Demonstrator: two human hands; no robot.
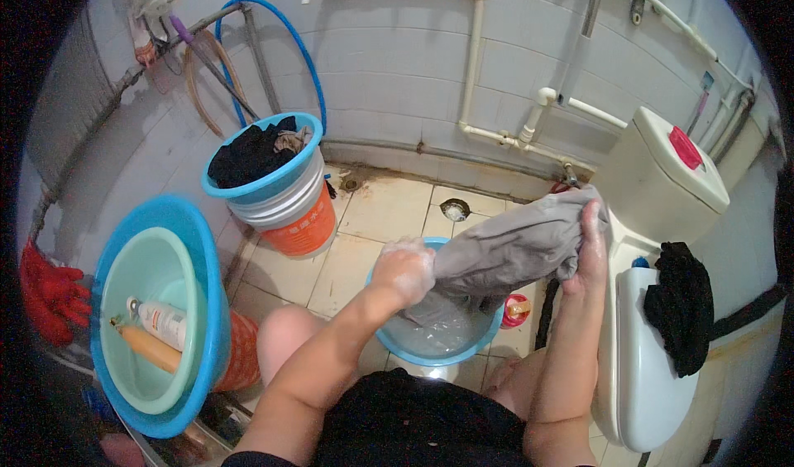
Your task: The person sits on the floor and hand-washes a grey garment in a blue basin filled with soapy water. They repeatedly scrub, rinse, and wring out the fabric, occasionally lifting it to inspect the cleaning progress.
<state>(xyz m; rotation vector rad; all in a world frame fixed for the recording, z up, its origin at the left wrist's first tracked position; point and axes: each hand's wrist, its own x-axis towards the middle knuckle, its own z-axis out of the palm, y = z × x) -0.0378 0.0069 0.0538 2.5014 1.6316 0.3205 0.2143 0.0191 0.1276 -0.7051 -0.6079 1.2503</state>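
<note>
White toilet (pixel 638 343) and bucket (pixel 298 225) flank the basin (pixel 438 360), left hand (pixel 404 272) and right hand (pixel 588 252) gripping grey cloth (pixel 521 244).

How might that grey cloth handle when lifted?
The grey cloth looks floppy, creasing between left hand and right hand; likely slippery, given the suds; and probably heavy, with its lower part down in the blue basin.

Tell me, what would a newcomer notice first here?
Probably the grey cloth, held between the foamy left hand and the right hand over a blue basin of cloudy water. Next, the black cloth draped on the toilet lid at right. The red gloves at far left also stand out.
</note>
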